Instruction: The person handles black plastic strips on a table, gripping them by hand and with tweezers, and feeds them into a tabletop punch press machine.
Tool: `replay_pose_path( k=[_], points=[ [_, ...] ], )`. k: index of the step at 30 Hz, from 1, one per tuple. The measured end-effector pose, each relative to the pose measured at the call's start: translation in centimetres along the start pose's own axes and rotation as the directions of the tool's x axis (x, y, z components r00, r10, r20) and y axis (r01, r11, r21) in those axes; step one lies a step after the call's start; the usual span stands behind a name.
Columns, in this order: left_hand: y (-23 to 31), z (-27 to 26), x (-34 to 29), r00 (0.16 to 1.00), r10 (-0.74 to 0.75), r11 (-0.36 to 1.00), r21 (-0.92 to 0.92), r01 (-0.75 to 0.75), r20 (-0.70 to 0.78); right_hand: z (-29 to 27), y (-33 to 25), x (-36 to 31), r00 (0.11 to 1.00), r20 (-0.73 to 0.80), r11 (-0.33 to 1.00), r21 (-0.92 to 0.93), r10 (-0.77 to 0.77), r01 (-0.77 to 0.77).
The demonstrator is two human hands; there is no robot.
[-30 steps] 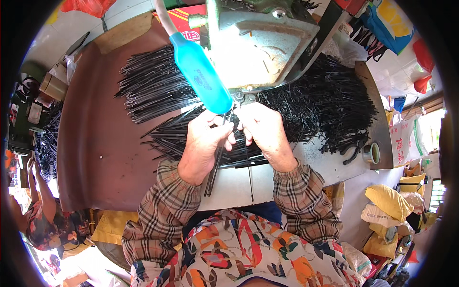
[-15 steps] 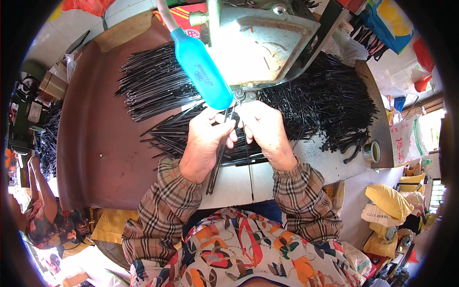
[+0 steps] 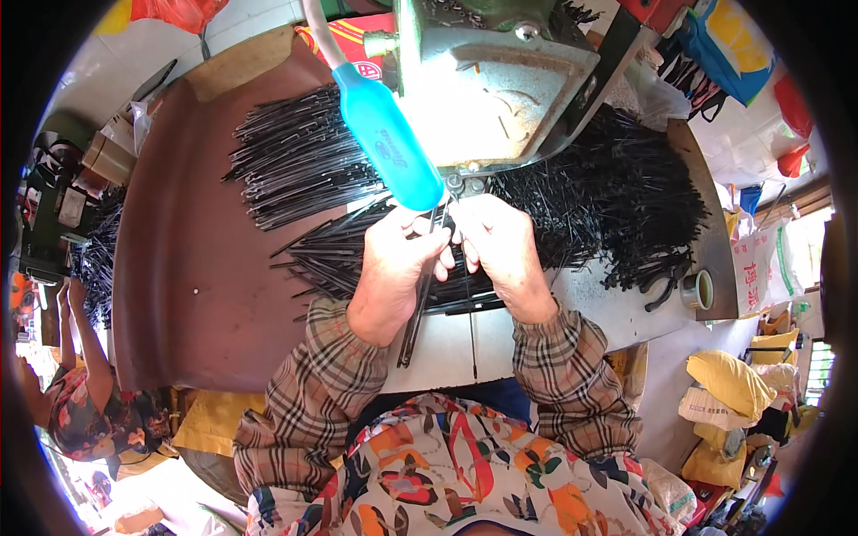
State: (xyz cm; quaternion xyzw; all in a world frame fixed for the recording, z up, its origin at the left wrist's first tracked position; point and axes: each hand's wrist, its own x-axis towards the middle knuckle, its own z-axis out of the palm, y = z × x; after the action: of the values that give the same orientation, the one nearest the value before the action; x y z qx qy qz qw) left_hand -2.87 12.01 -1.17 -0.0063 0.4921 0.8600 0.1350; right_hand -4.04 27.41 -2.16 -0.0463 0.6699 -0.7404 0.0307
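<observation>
Under the machine head point(image 3: 500, 80) at centre, my left hand point(image 3: 398, 268) is closed around a bundle of black rods point(image 3: 418, 299) running near-to-far; my right hand point(image 3: 500, 250) pinches one just right of it.

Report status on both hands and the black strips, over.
Left hand shut on a bundle of black strips. Right hand pinching a strip at the machine head. Blue bottle hangs close above the fingers.
</observation>
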Motion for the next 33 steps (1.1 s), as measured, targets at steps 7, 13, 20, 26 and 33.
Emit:
replay_pose_path(
  k=[7, 13, 20, 26, 33],
  points=[
    [-0.5, 0.3, 0.8, 0.998, 0.052, 0.997, 0.051, -0.051, -0.027, -0.5, 0.6, 0.8, 0.997, 0.026, 0.998, 0.008, -0.066, 0.066],
    [-0.8, 0.3, 1.8, 0.993, 0.121, 0.993, -0.003, -0.121, 0.002, -0.4, 0.7, 1.6, 0.989, 0.045, 0.983, 0.124, -0.14, 0.134],
    [-1.0, 0.5, 2.0, 0.992, 0.128, 0.99, -0.063, -0.127, 0.01, -1.0, 0.9, 1.7, 0.992, 0.061, 0.986, 0.134, -0.106, 0.097],
    [-1.3, -0.2, 2.4, 0.989, 0.144, 0.988, -0.064, -0.141, 0.033, -0.3, -0.1, 1.6, 0.995, 0.056, 0.982, 0.172, -0.089, 0.078],
    [-1.4, -0.7, 2.5, 0.987, 0.141, 0.99, -0.025, -0.139, 0.072, -0.9, 0.6, 2.0, 0.99, 0.125, 0.962, 0.272, -0.059, 0.023]
  ],
)
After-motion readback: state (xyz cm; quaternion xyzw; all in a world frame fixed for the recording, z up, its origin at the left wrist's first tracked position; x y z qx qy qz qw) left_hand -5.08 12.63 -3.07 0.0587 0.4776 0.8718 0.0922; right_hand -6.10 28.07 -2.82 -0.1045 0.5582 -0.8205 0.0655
